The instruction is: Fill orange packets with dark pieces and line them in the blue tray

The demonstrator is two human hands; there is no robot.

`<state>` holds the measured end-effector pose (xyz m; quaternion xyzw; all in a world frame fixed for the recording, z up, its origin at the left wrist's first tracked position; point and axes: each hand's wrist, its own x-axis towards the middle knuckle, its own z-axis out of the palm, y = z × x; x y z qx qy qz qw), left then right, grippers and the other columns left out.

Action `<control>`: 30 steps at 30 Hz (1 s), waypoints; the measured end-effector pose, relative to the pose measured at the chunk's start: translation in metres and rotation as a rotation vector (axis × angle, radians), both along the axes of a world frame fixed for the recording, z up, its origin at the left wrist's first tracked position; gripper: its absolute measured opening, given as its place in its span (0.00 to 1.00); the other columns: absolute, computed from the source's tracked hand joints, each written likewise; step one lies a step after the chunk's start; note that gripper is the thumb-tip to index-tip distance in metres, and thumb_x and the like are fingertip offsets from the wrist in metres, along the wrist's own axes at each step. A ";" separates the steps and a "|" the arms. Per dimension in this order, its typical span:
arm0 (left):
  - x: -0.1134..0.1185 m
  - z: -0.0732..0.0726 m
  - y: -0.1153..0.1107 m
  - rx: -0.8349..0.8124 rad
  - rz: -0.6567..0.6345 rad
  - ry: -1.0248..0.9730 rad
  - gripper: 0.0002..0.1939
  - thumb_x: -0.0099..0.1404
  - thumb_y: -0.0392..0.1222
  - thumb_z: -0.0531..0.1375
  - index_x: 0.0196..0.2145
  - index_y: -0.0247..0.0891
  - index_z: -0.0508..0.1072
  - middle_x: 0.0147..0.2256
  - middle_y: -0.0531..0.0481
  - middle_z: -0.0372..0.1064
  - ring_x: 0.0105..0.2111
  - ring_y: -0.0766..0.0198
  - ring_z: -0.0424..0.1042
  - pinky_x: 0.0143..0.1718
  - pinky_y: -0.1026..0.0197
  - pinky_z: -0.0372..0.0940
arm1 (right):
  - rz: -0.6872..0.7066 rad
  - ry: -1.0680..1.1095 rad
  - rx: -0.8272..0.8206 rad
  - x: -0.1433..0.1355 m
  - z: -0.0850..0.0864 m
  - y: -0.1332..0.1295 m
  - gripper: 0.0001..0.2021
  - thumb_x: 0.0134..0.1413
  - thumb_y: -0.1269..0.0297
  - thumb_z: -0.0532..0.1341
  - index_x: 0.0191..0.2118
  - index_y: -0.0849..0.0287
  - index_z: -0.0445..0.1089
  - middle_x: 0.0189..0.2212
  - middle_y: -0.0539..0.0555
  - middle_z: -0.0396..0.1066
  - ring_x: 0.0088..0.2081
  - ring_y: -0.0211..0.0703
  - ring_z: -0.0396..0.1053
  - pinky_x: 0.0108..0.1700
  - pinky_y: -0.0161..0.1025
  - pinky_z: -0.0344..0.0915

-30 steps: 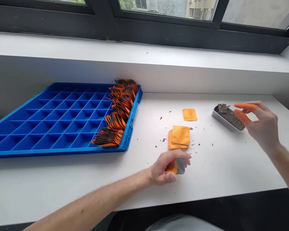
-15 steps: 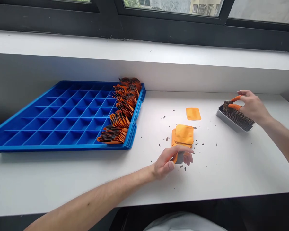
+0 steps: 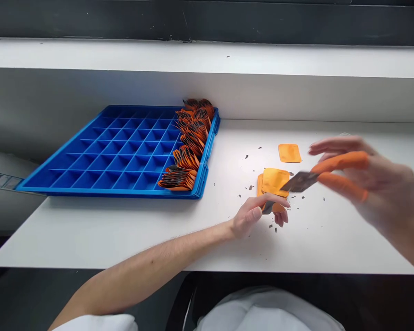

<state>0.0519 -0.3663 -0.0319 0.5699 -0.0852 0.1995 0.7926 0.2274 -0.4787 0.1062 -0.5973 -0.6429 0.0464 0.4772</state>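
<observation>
My left hand (image 3: 251, 216) is closed on a small orange pouch with a dark grey inner side (image 3: 268, 208), just in front of a stack of square orange pouches (image 3: 275, 179). My right hand (image 3: 372, 179), slightly blurred, wears orange finger cots on thumb and forefinger. Between those two fingers it pinches a thin, dark brown square piece (image 3: 299, 182), tilted in the air by the stack. One single orange pouch (image 3: 290, 153) lies flat behind the stack. The metal box of thin dark pieces seen earlier is hidden from view.
To the left lies a blue compartment tray (image 3: 124, 193); bunches of orange-and-black pouches (image 3: 179, 178) stand along its right side. Dark flakes (image 3: 251, 187) are scattered around the stack on the white table (image 3: 227, 255). A low wall with a ledge (image 3: 207, 57) runs along the back.
My right hand has lifted a dark piece out of the metal box and brought it left, toward my left hand. The left hand keeps its pouch. The view has tilted down.
</observation>
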 end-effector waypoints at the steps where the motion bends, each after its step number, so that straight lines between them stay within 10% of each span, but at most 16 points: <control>1: 0.000 0.000 0.000 -0.008 -0.020 0.007 0.36 0.69 0.70 0.49 0.50 0.32 0.71 0.34 0.41 0.73 0.32 0.57 0.72 0.37 0.52 0.68 | 0.042 -0.009 -0.019 -0.011 -0.003 0.001 0.01 0.65 0.66 0.66 0.40 0.51 0.75 0.48 0.53 0.72 0.49 0.48 0.73 0.46 0.47 0.76; 11: 0.003 0.005 0.002 -0.002 -0.121 0.003 0.36 0.68 0.69 0.50 0.48 0.30 0.72 0.35 0.40 0.73 0.31 0.58 0.71 0.36 0.54 0.67 | 0.094 -0.035 -0.078 -0.016 -0.023 -0.003 0.05 0.66 0.69 0.64 0.43 0.50 0.74 0.50 0.52 0.70 0.50 0.47 0.71 0.47 0.44 0.75; 18: 0.003 0.005 0.002 0.033 -0.081 -0.056 0.37 0.69 0.71 0.49 0.52 0.31 0.70 0.36 0.40 0.72 0.32 0.59 0.72 0.36 0.55 0.68 | -0.160 0.086 0.045 -0.004 -0.035 -0.004 0.03 0.63 0.67 0.66 0.40 0.51 0.76 0.45 0.52 0.73 0.47 0.48 0.72 0.48 0.49 0.73; 26: 0.004 -0.005 -0.003 -0.032 0.034 0.017 0.14 0.73 0.51 0.58 0.44 0.41 0.58 0.38 0.46 0.77 0.37 0.60 0.78 0.42 0.54 0.72 | -0.371 -0.712 0.424 0.108 -0.059 -0.003 0.10 0.57 0.71 0.71 0.42 0.51 0.76 0.47 0.55 0.75 0.38 0.47 0.76 0.35 0.42 0.71; 30: 0.005 -0.005 -0.003 0.157 0.239 0.162 0.14 0.73 0.52 0.58 0.40 0.37 0.67 0.38 0.45 0.80 0.40 0.58 0.80 0.43 0.56 0.75 | -0.491 -0.893 0.423 0.173 -0.053 -0.019 0.05 0.58 0.70 0.70 0.39 0.55 0.77 0.43 0.59 0.77 0.33 0.46 0.75 0.35 0.43 0.65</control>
